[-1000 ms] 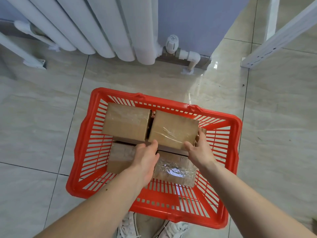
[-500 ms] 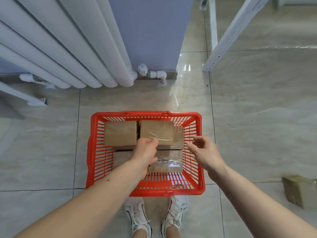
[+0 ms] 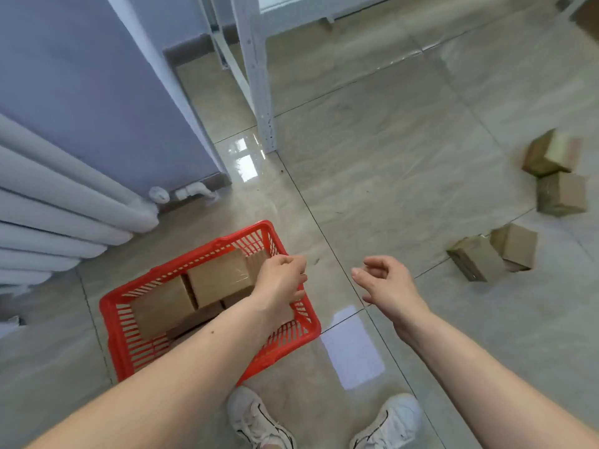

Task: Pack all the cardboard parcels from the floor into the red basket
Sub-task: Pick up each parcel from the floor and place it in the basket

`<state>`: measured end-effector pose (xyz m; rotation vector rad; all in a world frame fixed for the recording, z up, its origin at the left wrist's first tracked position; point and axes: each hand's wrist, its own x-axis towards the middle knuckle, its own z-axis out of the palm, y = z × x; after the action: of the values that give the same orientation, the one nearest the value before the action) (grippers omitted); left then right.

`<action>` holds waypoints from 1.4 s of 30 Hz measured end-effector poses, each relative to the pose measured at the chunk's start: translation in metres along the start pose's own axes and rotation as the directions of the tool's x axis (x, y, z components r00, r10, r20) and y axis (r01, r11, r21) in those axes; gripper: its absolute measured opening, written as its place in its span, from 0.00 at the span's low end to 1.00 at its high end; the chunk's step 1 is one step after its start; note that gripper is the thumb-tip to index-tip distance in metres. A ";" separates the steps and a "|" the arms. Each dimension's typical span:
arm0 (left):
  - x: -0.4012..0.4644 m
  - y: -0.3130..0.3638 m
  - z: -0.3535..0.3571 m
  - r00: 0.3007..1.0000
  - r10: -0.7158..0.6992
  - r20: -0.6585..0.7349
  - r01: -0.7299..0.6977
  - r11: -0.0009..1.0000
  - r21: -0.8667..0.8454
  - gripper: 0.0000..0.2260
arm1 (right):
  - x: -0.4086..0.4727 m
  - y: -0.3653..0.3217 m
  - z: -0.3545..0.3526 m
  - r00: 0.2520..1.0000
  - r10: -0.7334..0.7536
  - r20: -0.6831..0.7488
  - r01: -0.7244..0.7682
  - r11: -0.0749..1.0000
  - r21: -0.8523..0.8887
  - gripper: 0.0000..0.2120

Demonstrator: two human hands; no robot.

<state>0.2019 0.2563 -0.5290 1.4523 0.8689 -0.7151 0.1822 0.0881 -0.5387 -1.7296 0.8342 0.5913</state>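
Now both hands are empty: left hand (image 3: 281, 277) loosely curled over the red basket (image 3: 111, 314), right hand (image 3: 385, 280) half-open. Four cardboard parcels (image 3: 476, 262) lie well apart on the floor (image 3: 372, 176); best take the nearest, gripping opposite faces squarely.

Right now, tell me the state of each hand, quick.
Left hand: empty, fingers loosely curled, above the red basket.
Right hand: open and empty, above the tiled floor.
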 end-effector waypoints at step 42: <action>0.015 0.098 0.654 0.960 -0.061 0.275 -0.071 0.893 0.445 0.07 | 0.191 0.064 -0.627 0.949 0.188 -0.252 -0.092 0.932 0.351 0.12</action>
<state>0.3369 -0.3910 -0.5365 1.7035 0.4907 -1.1465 0.2439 -0.5674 -0.5297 -1.4639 1.1970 0.2744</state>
